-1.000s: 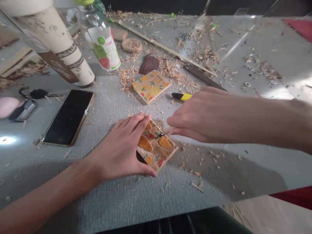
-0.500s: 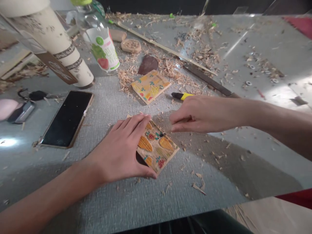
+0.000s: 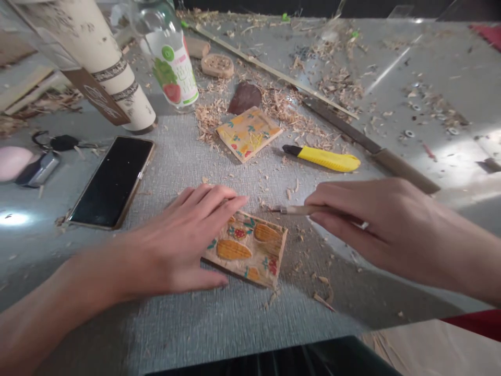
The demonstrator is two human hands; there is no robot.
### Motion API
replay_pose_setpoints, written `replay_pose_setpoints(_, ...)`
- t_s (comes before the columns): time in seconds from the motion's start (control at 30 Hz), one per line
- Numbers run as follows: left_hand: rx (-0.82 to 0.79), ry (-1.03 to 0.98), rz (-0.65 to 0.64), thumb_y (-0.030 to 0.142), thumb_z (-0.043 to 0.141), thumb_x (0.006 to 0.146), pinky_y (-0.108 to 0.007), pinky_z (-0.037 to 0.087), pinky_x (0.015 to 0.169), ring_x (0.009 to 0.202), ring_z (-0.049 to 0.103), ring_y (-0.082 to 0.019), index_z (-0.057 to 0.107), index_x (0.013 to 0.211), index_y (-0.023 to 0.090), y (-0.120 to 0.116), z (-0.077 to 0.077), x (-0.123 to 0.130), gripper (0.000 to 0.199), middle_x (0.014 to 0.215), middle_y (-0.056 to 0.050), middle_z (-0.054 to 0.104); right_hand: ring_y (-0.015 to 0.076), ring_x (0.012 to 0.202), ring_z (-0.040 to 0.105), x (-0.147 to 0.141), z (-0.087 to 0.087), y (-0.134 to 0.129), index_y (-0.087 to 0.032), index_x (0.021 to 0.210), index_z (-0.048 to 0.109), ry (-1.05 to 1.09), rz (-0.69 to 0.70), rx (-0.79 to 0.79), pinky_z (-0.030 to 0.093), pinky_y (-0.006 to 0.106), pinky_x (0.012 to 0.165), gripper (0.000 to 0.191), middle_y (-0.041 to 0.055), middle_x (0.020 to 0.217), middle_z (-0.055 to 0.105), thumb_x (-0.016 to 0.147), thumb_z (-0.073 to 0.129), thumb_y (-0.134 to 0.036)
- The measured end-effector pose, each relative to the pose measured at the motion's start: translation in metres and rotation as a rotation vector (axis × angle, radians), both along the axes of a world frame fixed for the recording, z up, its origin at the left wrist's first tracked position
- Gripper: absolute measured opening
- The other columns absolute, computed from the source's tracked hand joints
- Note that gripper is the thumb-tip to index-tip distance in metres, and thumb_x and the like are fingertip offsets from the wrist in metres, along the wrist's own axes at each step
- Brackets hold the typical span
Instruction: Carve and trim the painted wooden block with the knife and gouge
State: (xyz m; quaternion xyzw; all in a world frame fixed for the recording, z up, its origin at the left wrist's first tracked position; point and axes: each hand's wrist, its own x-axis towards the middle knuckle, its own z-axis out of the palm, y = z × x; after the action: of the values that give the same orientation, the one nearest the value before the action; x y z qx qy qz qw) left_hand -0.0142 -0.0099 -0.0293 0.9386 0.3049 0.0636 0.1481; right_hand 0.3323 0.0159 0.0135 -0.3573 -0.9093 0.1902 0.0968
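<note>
A painted wooden board (image 3: 235, 249) with carved orange and red fruit shapes lies on the grey cloth. My left hand (image 3: 183, 240) rests over its left part, fingers stretched out and thumb apart at the near edge. To the right, my right hand (image 3: 371, 224) is closed round the handle of a thin carving tool (image 3: 297, 210). The metal tip points left, just beyond the board's upper right corner and apart from it. A second painted board (image 3: 249, 134) lies farther back, beside a yellow-handled cutter (image 3: 329, 158).
A phone (image 3: 112, 181), a tall cup (image 3: 117, 73) and a plastic bottle (image 3: 172, 68) stand or lie at the left. Behind are a long file (image 3: 352, 136), a thin strip (image 3: 270, 70), brown sandpaper (image 3: 245, 97) and wood shavings (image 3: 207, 120).
My right hand has moved right and nearer, uncovering the yellow cutter and showing the carving tool. The board under my left hand has turned, and my left thumb has shifted left along it.
</note>
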Motion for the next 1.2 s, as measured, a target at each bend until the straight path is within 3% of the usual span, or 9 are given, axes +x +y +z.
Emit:
replay_pose_setpoints(0.1,0.013,-0.034,0.072,0.063,0.106,0.081,-0.061,0.062,0.106,0.126,0.072,-0.044,0.062,0.145,0.011,0.002,-0.007,0.01,0.093,0.137,-0.02,0.073,0.0162,0.064,0.058,-0.011,-0.009,-0.012,-0.026,0.1,0.065,0.088,-0.086,-0.034,0.039,0.035,0.063,0.026,-0.0012,0.077,0.066,0.122,0.052,-0.031)
replay_pose_setpoints(0.17,0.032,-0.07,0.127,0.084,0.096,0.08,-0.063,0.062,0.099,0.117,0.073,-0.045,0.069,0.132,0.01,-0.001,-0.01,0.018,0.095,0.128,-0.02,0.075,0.0145,0.059,0.051,-0.02,-0.017,-0.017,-0.026,0.097,0.062,0.148,-0.207,-0.067,0.036,0.034,0.058,0.023,-0.0043,0.071,0.06,0.119,0.056,-0.032)
replay_pose_setpoints(0.23,0.058,-0.138,0.148,0.094,0.078,0.092,-0.062,0.06,0.096,0.114,0.072,-0.044,0.07,0.133,0.009,-0.003,-0.01,0.023,0.095,0.125,-0.02,0.075,0.0132,0.055,0.043,-0.028,-0.025,-0.019,-0.027,0.091,0.057,0.201,-0.34,-0.128,0.032,0.032,0.054,0.025,-0.007,0.065,0.05,0.115,0.062,-0.034)
replay_pose_setpoints(0.27,0.07,-0.182,0.139,0.087,0.07,0.102,-0.061,0.059,0.096,0.113,0.072,-0.042,0.07,0.138,0.008,-0.003,-0.009,0.024,0.087,0.124,-0.019,0.075,0.0129,0.055,0.041,-0.031,-0.028,-0.019,-0.028,0.088,0.056,0.226,-0.395,-0.159,0.031,0.032,0.052,0.026,-0.0074,0.064,0.047,0.112,0.064,-0.035)
replay_pose_setpoints(0.33,0.071,-0.269,0.099,0.055,0.063,0.119,-0.054,0.057,0.095,0.109,0.071,-0.034,0.071,0.144,0.01,-0.002,-0.007,0.024,0.052,0.12,-0.015,0.074,0.0132,0.057,0.04,-0.036,-0.033,-0.017,-0.028,0.085,0.057,0.273,-0.468,-0.202,0.029,0.032,0.051,0.027,-0.0069,0.065,0.045,0.109,0.066,-0.036)
replay_pose_setpoints(0.4,0.037,-0.327,0.059,0.024,0.059,0.119,-0.045,0.055,0.092,0.101,0.069,-0.026,0.075,0.14,0.014,0.001,-0.007,0.024,0.028,0.114,-0.009,0.072,0.0136,0.058,0.039,-0.038,-0.036,-0.015,-0.027,0.083,0.059,0.308,-0.496,-0.218,0.029,0.033,0.052,0.026,-0.0065,0.066,0.044,0.106,0.067,-0.036)
replay_pose_setpoints(0.47,-0.004,-0.364,0.038,0.011,0.059,0.117,-0.038,0.054,0.089,0.098,0.067,-0.022,0.08,0.133,0.016,0.005,-0.01,0.026,0.027,0.11,-0.007,0.071,0.0138,0.058,0.037,-0.039,-0.038,-0.013,-0.027,0.082,0.059,0.338,-0.504,-0.226,0.029,0.034,0.053,0.026,-0.0064,0.066,0.043,0.104,0.069,-0.036)
replay_pose_setpoints(0.73,-0.122,-0.396,0.058,0.009,0.064,0.115,-0.032,0.056,0.093,0.099,0.067,-0.019,0.081,0.119,0.014,0.009,-0.014,0.033,0.019,0.106,-0.005,0.068,0.0139,0.06,0.035,-0.03,-0.047,-0.012,-0.026,0.087,0.065,0.411,-0.507,-0.263,0.026,0.036,0.054,0.023,-0.0055,0.068,0.045,0.107,0.071,-0.036)
replay_pose_setpoints(1.2,-0.27,-0.382,0.16,0.011,0.066,0.107,-0.031,0.05,0.071,0.081,0.064,-0.016,0.061,0.106,0.025,-0.002,-0.01,0.035,0.015,0.097,0.001,0.069,0.0149,0.061,0.035,-0.028,-0.041,-0.009,-0.027,0.085,0.059,0.385,-0.486,-0.287,0.027,0.036,0.055,0.027,-0.0047,0.07,0.041,0.108,0.069,-0.035)
